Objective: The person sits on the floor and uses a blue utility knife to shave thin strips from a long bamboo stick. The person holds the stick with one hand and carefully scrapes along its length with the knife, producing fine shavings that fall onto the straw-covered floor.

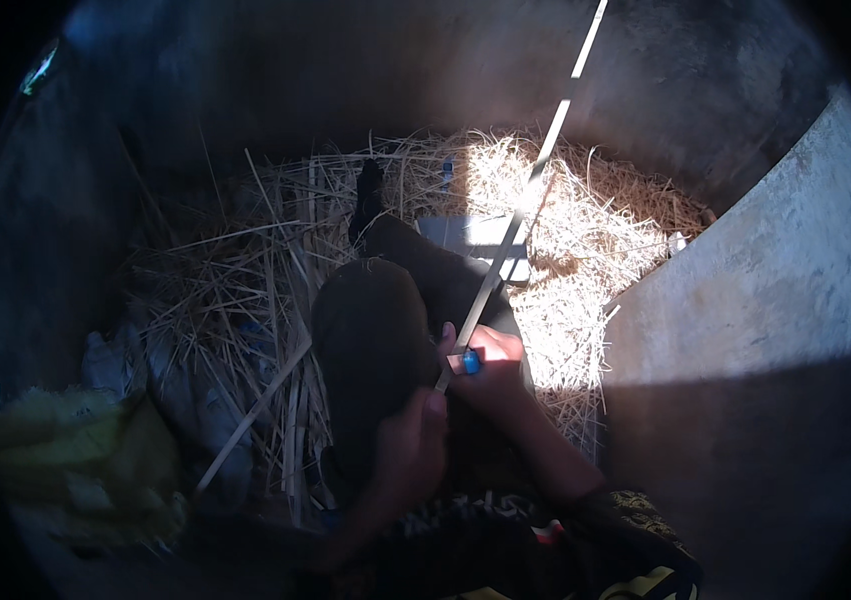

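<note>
A long, thin, pale strip, apparently split bamboo (530,190), slants from my lap up past the upper edge of the picture. My left hand (411,440) is closed round its lower end, thumb pointing up along it. Just above, my right hand (495,378) is closed at the strip too, its thumb beside it. A small bright blue piece (471,361) shows at the right hand's fingers; whether it is a handle or a wrap I cannot tell. Both hands are over my dark-trousered legs (370,330).
Loose shavings (575,240) cover the sunlit floor ahead. Many strips (245,270) lie tangled to the left of my legs. Beyond my knee sits a pale flat object (450,232). A yellow sack (85,460) is at lower left. Curved walls (745,260) surround me closely.
</note>
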`<state>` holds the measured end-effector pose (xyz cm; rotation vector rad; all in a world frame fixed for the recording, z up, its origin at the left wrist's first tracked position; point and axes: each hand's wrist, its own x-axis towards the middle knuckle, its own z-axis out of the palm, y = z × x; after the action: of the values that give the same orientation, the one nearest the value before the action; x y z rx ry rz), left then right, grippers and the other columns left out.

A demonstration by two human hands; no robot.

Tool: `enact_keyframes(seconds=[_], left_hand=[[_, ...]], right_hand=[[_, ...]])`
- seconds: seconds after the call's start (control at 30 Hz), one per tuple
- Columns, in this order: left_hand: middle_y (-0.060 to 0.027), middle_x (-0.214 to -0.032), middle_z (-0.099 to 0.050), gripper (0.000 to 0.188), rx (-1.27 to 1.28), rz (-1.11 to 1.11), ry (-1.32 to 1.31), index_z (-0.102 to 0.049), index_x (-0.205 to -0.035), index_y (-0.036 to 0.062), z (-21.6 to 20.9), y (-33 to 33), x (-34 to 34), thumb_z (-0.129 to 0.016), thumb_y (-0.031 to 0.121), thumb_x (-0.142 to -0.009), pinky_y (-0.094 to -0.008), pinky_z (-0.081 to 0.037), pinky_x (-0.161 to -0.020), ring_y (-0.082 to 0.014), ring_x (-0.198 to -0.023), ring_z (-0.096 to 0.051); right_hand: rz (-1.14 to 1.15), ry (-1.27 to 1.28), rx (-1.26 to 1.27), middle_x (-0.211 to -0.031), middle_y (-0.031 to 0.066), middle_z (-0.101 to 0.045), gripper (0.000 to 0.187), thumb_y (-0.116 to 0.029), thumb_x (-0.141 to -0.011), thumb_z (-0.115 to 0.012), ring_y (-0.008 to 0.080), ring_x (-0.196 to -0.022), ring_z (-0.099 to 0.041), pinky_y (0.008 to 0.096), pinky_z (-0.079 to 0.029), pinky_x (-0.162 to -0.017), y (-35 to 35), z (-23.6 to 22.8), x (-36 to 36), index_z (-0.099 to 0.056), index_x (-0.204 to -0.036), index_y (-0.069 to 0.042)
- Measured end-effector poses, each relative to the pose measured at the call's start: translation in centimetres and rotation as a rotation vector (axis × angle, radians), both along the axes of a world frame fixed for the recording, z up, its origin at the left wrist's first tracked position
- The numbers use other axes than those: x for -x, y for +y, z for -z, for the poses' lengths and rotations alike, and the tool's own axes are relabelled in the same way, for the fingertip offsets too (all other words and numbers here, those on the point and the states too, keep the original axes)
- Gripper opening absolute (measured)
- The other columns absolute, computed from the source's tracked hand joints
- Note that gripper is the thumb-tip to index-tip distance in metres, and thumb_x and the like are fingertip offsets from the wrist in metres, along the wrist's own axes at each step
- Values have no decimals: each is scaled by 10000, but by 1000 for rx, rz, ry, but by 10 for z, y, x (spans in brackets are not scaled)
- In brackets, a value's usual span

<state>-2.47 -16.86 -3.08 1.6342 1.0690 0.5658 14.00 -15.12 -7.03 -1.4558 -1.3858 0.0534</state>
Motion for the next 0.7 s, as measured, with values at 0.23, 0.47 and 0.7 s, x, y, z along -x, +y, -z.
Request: enact_keyframes(seconds=[0.23,0.47,0.7], left_hand=[[-226,-680,-587,306,-61,12,-49,-576,-1003,38,3,2,1,-409,285,-1067,-485,-456,-576,-463,-691,-637],[-227,-617,-549,271,-132,-56,-105,-566,-973,36,4,5,0,-416,242,-1065,-488,-435,-521,-458,-629,-627],[-217,-640,-569,255,-67,-58,-115,-556,-994,34,-2,7,1,-422,240,-1063,-495,-447,-531,-453,-630,-633]], right_hand=[[-16,-126,-119,-502,65,-498,313,44,-834,-652,222,-392,-521,341,-394,-400,14,15,8,-489,-591,-68],[5,-263,-272,-510,82,-501,270,79,-821,-638,240,-401,-529,344,-392,-402,36,3,2,-512,-613,-39],[15,-290,-365,-501,81,-500,272,70,-828,-622,211,-400,-504,347,-389,-409,47,7,-3,-525,-600,-43]])
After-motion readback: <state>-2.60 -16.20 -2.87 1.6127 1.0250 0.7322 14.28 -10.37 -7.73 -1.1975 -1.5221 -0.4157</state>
